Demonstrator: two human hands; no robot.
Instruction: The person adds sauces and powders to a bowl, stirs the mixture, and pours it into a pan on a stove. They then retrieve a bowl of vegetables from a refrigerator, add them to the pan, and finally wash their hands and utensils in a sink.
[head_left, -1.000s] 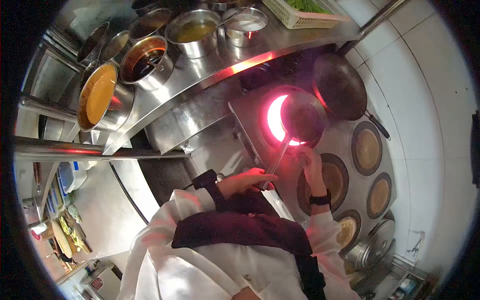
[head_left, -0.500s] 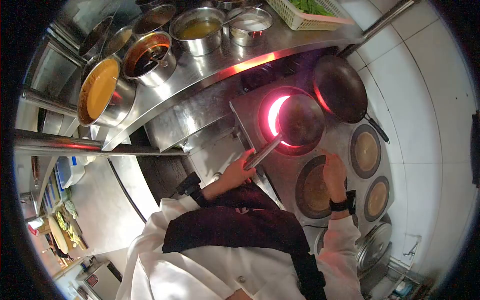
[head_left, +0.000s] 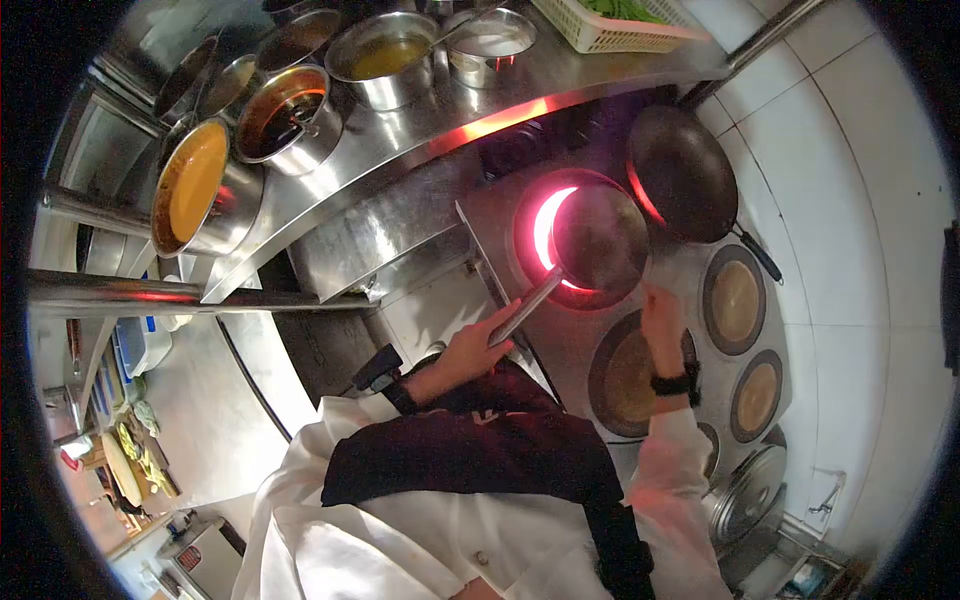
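My left hand (head_left: 474, 352) is wrapped round the metal handle (head_left: 528, 308) of a small dark pan (head_left: 606, 240). That pan sits off-centre over a burner (head_left: 546, 228) glowing pink-red, whose lit crescent shows on the left. Whatever is inside the pan is too dark to make out. Just below the pan's lower right rim is my right hand (head_left: 663, 325), above a round hob plate (head_left: 622, 385). Its fingers are drawn together, and anything between them is hidden.
A dark frying pan (head_left: 684, 178) leans behind on the right, its black handle (head_left: 758, 256) pointing toward me. Round plates (head_left: 735, 300) line the hob. Above, a steel shelf (head_left: 400, 150) carries several pots of sauce (head_left: 200, 180) and a basket of greens (head_left: 610, 38). A lid (head_left: 748, 492) stands lower right.
My right hand has shifted slightly left and up, closer to the pan's rim. My left hand keeps hold of the handle, having moved slightly. The pan has barely moved.
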